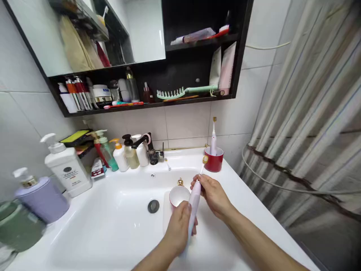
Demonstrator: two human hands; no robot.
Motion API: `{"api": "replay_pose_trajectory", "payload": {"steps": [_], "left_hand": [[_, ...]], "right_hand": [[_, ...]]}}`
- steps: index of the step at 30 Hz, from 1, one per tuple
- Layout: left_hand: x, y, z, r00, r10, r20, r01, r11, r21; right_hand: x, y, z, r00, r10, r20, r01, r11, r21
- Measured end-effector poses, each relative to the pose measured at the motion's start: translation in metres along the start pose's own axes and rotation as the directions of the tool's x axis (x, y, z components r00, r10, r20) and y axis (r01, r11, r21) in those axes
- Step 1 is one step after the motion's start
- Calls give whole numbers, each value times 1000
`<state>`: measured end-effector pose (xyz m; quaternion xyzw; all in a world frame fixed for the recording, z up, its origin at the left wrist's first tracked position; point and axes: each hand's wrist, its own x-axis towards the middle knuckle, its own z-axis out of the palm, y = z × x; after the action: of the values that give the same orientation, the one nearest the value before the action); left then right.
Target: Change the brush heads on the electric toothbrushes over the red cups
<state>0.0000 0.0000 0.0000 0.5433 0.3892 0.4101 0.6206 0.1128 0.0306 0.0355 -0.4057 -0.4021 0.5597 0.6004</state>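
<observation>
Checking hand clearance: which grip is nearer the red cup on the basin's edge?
Right grip, just in front of the red cup, not touching it. Left grip is farther away, lower over the basin.

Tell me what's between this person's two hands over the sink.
A pale pink electric toothbrush lies between the left hand and the right hand, held by both, as the head camera view shows.
</observation>
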Motion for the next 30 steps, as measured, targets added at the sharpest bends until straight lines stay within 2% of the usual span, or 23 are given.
{"api": "replay_pose_trajectory", "payload": {"steps": [2, 4, 8, 12, 14, 17, 20, 22, 25, 27, 30], "left_hand": [[1, -1, 1, 993, -101, 69, 106, 991, -75], [2, -1, 3, 986, -139, 95, 149, 984, -102], [2, -1, 3, 998, -59, 27, 60, 997, -40], [2, 1, -1, 982, -150, 114, 163, 981, -109], [2, -1, -3, 974, -177, 138, 192, 976, -100], [1, -6, -2, 975, -159, 158, 162, 987, -8], [2, -5, -1, 975, -165, 151, 171, 985, -32], [5, 1, -4, 983, -176, 60, 181, 978, -105], [11, 11, -13, 970, -225, -97, 198, 953, -228], [15, 15, -20, 952, -263, -154, 207, 930, -305], [19, 14, -27, 939, -305, -156, 234, 904, -358]], "right_hand": [[0, -1, 2, 1000, 19, -2, -19, 1000, 23], [-1, -1, 3, 1000, 28, -3, -28, 999, 44], [0, -1, 3, 1000, 25, 5, -25, 997, 72], [1, -1, 1, 996, 62, 62, -68, 994, 91], [3, -1, -2, 999, 43, 28, -47, 990, 135], [7, -3, -10, 999, 14, -43, -7, 987, 161], [14, -4, -19, 993, -32, -115, 24, 997, -72], [21, -3, -23, 985, -69, -156, 28, 967, -254], [40, 1, -19, 983, -76, -168, -1, 910, -416], [58, 6, -11, 985, -57, -160, -37, 846, -531], [92, 16, 7, 988, 10, -154, -116, 704, -701]]}}
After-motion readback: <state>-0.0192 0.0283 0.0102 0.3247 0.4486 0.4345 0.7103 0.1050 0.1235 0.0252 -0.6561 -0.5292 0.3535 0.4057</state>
